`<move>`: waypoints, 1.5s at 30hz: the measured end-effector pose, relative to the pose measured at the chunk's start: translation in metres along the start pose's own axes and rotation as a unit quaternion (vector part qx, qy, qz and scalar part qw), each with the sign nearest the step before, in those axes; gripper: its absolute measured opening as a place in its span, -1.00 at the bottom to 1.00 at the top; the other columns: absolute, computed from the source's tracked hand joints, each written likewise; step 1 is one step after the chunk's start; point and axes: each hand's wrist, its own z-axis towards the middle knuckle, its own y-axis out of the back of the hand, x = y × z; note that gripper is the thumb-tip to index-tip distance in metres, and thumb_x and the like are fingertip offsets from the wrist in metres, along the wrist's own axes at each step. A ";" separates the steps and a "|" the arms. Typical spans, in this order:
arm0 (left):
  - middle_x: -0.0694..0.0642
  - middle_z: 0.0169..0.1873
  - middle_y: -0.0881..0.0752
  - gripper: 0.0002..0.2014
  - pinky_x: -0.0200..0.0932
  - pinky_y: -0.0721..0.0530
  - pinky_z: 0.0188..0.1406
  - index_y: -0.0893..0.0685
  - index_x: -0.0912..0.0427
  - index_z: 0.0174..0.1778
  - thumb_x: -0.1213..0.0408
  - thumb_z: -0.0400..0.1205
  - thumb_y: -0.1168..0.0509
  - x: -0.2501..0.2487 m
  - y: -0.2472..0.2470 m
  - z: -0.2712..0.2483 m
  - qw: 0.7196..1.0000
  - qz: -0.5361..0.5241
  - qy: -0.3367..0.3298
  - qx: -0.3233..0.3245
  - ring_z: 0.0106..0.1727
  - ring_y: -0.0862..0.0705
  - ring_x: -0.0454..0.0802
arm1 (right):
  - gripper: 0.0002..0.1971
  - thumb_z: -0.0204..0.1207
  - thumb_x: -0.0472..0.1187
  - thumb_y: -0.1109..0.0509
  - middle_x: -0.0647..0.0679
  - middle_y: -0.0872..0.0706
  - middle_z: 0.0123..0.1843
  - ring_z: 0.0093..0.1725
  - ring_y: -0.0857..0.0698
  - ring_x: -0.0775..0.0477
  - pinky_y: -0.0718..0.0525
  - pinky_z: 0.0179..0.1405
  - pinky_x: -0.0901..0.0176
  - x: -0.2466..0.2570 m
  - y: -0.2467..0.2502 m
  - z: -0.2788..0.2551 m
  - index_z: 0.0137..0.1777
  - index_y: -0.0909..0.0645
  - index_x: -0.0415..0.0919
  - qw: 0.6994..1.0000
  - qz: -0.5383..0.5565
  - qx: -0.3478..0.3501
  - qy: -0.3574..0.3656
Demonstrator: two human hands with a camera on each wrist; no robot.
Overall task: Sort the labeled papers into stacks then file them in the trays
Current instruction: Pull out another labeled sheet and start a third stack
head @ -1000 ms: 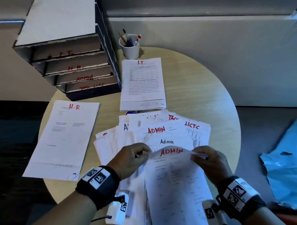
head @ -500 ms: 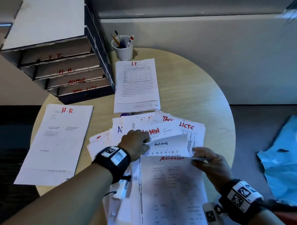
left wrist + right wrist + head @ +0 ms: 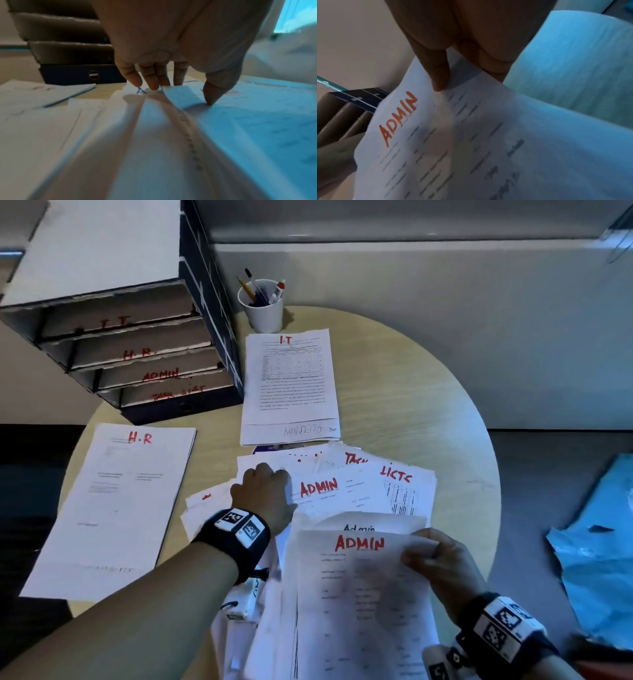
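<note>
On the round wooden table (image 3: 394, 392) the right hand (image 3: 442, 570) is pinching the top right corner of a sheet headed ADMIN in red (image 3: 359, 594), thumb on top and fingers underneath, and holding it lifted at the near edge; in the right wrist view the thumb and fingers (image 3: 440, 75) are closing on that paper's edge. The left hand (image 3: 263, 494) is reaching forward into the fanned pile of unsorted papers (image 3: 342, 484) in the middle of the table, with its fingertips (image 3: 152, 83) bunched close together and pressing down on a sheet marked with a blue A, while the thumb is planting apart on a neighbouring page. The pile is showing further ADMIN and TASK LISTS headings. Two sorted stacks are lying flat: the H.R stack (image 3: 116, 508) to the left and the I.T stack (image 3: 291, 388) just beyond the pile. The cardboard trays (image 3: 137, 350), stacked and labelled I.T, H.R, ADMIN and TASK LIST from top to bottom, are sitting at the far left corner, and a white cup of pens (image 3: 263, 306) is standing beside them
</note>
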 end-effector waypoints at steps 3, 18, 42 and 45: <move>0.16 0.41 -0.38 -0.40 0.16 -0.48 0.28 -0.38 -0.01 0.52 -0.11 0.60 -0.36 -0.006 -0.002 -0.003 1.000 -0.016 0.011 -0.018 0.44 -0.37 0.23 | -0.75 0.33 -0.67 -0.46 -0.16 -0.68 -0.40 -0.31 -0.62 -0.13 -0.58 -0.30 0.11 -0.009 -0.001 0.000 -0.33 -0.66 -0.32 1.000 -0.007 -0.005 -0.009; 0.08 0.47 -0.41 -0.48 0.03 -0.53 0.34 -0.37 0.03 0.62 0.05 0.72 -0.21 -0.003 -0.019 -0.026 0.992 -0.039 -0.031 -0.117 0.49 -0.37 0.12 | -0.43 0.37 -0.67 -0.43 -0.19 -0.83 0.05 0.06 -0.79 -0.32 -0.78 0.01 -0.12 -0.007 0.001 -0.010 0.34 -0.61 -0.20 0.998 0.054 -0.024 0.010; -0.15 -0.28 -0.79 -0.86 -0.25 -0.60 -0.21 -0.77 -0.02 -0.23 0.31 0.61 -0.46 0.025 -0.008 -0.075 0.872 -0.464 0.015 -0.154 -0.15 -0.67 -0.22 | -0.72 0.27 -0.56 -0.61 0.00 -0.67 0.37 0.23 -0.72 0.10 -0.63 0.10 0.33 0.025 -0.005 0.015 -0.42 -0.77 -0.16 0.983 -0.091 0.025 0.155; -0.26 -0.26 -0.77 -0.80 -0.49 -0.53 -0.29 -0.77 -0.04 -0.23 0.38 0.61 -0.44 0.024 -0.008 -0.077 0.877 -0.454 0.005 -0.158 -0.14 -0.65 -0.38 | -0.62 0.28 -0.63 -0.56 0.04 -0.65 0.41 0.28 -0.71 0.09 -0.67 0.13 0.30 0.034 -0.014 0.025 -0.41 -0.80 -0.08 0.977 -0.106 0.039 0.179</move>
